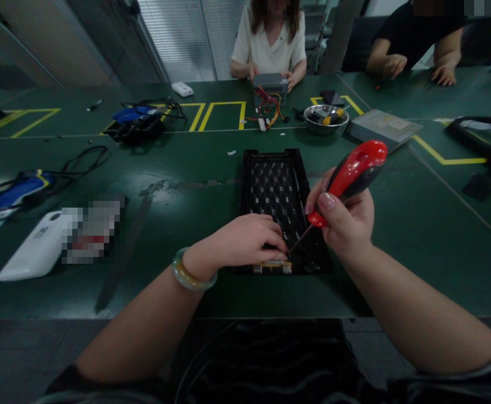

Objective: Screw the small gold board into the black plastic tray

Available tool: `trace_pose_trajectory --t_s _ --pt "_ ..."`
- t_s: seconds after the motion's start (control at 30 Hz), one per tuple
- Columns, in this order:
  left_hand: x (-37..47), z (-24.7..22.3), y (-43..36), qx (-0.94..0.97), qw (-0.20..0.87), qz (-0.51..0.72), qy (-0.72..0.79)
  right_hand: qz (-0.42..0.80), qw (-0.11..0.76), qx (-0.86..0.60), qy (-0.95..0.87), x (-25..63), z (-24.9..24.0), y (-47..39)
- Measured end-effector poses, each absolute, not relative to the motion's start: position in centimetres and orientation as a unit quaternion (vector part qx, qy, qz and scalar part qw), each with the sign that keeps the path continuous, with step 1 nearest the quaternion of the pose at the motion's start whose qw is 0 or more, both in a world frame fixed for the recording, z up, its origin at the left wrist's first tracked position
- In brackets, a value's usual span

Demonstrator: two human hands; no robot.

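Observation:
A black plastic casing [306, 193] with a patterned inner floor lies open on the green table in front of me. At its near end sits a small circuit board [274, 267] with connectors along its edge. My left hand [249, 240], with a bangle [192, 271] on the wrist, reaches over the casing; its fingers are curled down by the board, and their tips are partly hidden. In my right hand [352, 220] is a red and black screwdriver [357, 171], tilted, its shaft pointing down to the left. The screwdriver's tip is beside my left fingertips, near the board.
Left lie a white plastic shell [35, 249] and blue bundles with black cables [18, 191]. Beyond the casing stand a metal bowl [326, 128] of small parts and a flat grey metal box [382, 128]. Across the table, a person holds a power supply [270, 84]; another person's hands [444, 74] rest nearby.

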State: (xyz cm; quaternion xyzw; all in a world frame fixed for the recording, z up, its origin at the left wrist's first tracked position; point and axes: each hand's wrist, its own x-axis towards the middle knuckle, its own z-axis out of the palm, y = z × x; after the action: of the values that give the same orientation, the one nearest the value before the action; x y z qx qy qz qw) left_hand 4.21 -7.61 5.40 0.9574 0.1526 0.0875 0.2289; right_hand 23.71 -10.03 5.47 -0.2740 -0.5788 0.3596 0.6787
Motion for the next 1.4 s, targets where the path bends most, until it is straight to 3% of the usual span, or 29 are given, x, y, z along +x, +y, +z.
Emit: trace_pose_trajectory --t_s 0.13,0.37,0.5,0.73,1.4 --pt "4.1 5.5 -7.4 0.958 0.231 0.083 0.151 0.326 0.747 -0.289 -0.503 24.2 5.8 -8.7" --pt "2.3 6.6 -6.6 0.933 0.254 0.136 0.217 0.321 0.770 -0.363 -0.415 25.8 4.8 -6.5" --pt "0.6 6.4 -5.6 0.927 0.200 0.114 0.297 0.309 0.773 -0.382 -0.401 26.1 3.9 -5.8" --pt "-0.3 6.4 -6.4 0.939 0.157 0.053 0.303 0.318 0.771 -0.387 -0.394 25.7 2.9 -5.5" --pt "0.2 6.0 -6.9 0.932 0.154 0.030 0.328 0.296 0.755 -0.396 -0.431 25.5 2.4 -5.4"
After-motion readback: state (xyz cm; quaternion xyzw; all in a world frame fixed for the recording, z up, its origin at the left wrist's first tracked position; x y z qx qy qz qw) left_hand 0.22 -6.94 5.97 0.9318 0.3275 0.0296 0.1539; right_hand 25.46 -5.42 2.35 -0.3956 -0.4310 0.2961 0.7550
